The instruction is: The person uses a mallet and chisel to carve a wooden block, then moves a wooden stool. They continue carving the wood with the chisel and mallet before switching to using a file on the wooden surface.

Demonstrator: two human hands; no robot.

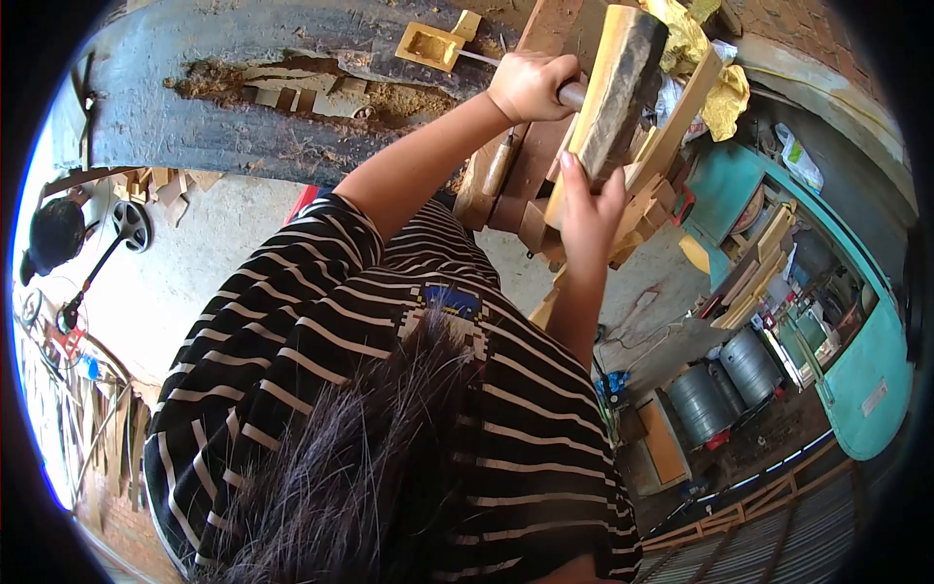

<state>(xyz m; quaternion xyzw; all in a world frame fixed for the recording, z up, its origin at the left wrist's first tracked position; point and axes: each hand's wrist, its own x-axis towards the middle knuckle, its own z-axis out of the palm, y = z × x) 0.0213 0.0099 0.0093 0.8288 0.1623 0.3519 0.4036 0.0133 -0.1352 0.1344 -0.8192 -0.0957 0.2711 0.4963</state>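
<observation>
My left hand [537, 86] is closed around a chisel [572, 94]; the end of its handle sticks out on the right. Its thin shaft runs left to a small pale wooden block [429, 47] with a hollowed recess. A chunky wooden billet [623, 83], yellow on one side and dark and rough on the other, stands across the chisel's butt end. My right hand [592, 209] grips the lower part of this billet, thumb lying along it. The hollowed block lies on a big dark log [243, 127] used as a bench.
A ragged cavity [292, 86] with shavings and scraps opens in the log. Wood offcuts [647, 209] and a crumpled yellow wrapper [725, 102] sit at the right. Beyond are a teal cabinet [871, 399] and metal drums [702, 401]. A black wheel [132, 226] stands on the left floor.
</observation>
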